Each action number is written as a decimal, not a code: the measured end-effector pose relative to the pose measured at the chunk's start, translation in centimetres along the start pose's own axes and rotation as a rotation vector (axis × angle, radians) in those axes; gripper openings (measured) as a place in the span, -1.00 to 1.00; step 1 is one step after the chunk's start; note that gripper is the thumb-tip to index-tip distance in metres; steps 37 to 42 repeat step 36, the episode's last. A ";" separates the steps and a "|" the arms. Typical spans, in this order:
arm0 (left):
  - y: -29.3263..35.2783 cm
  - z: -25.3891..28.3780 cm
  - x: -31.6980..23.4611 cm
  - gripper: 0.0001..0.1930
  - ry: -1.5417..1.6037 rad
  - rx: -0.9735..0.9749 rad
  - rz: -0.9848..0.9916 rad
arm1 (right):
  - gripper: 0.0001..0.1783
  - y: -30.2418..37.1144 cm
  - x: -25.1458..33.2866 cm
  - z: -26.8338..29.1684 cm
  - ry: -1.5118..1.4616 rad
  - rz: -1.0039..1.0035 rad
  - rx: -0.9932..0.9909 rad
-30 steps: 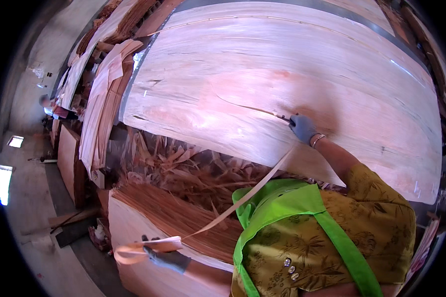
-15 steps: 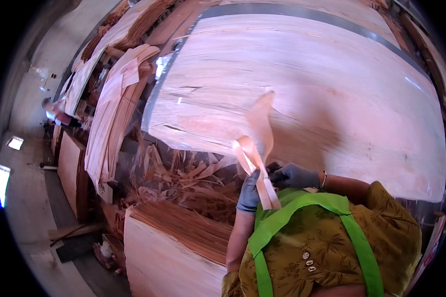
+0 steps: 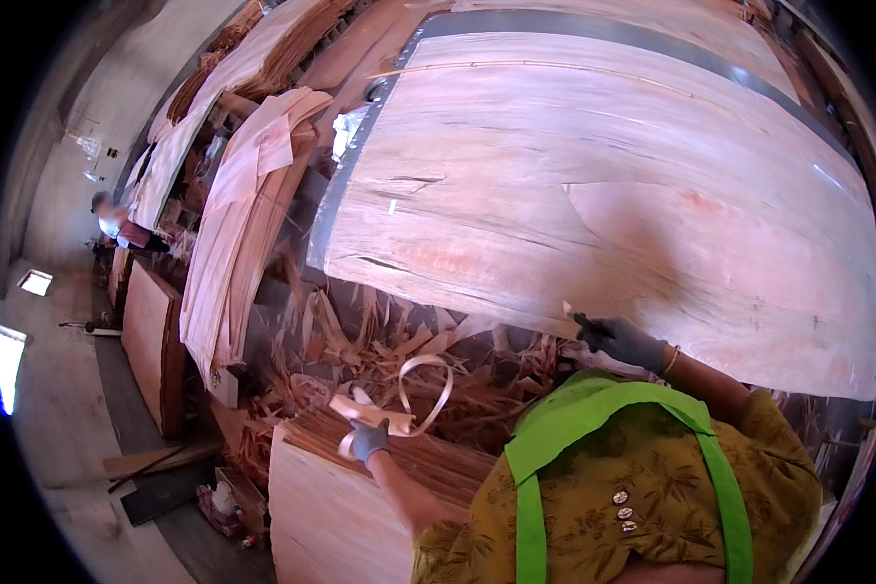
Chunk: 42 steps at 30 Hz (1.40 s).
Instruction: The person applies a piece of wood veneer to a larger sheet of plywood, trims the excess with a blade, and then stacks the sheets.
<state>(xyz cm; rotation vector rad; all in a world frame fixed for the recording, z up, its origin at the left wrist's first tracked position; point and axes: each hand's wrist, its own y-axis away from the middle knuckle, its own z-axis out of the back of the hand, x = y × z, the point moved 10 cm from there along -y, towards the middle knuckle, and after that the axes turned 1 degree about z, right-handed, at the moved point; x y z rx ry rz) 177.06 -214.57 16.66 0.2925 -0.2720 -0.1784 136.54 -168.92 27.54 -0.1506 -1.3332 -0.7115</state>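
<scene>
My left hand (image 3: 369,440), in a grey glove, is closed round a curled strip of wood veneer (image 3: 423,364) that loops above the scrap heap, over the near veneer stack. My gloved right hand (image 3: 625,344) is at the near edge of a large pale veneer sheet (image 3: 516,146) lying on a metal-edged table (image 3: 333,195). Its fingers are closed; a dark shape with a small pale tip shows in front of them, too small to name. The sheet has several splits and a patch-like outline near its middle.
Torn veneer scraps (image 3: 360,336) are heaped between the table and a veneer stack (image 3: 341,516) at the near left. More layered veneer (image 3: 248,204) hangs at the left. A thin stick (image 3: 526,64) lies across the sheet. Another person (image 3: 122,226) stands far left.
My left hand has moved left and down, away from my right hand, carrying the curled veneer strip. My right hand has shifted right and come into fuller view by the sheet's edge.
</scene>
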 end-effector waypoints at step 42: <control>-9.2 28.2 -57.7 -0.48 0.958 -0.641 -1.266 | -0.86 -12.8 -13.8 3.3 -0.952 -0.531 -0.805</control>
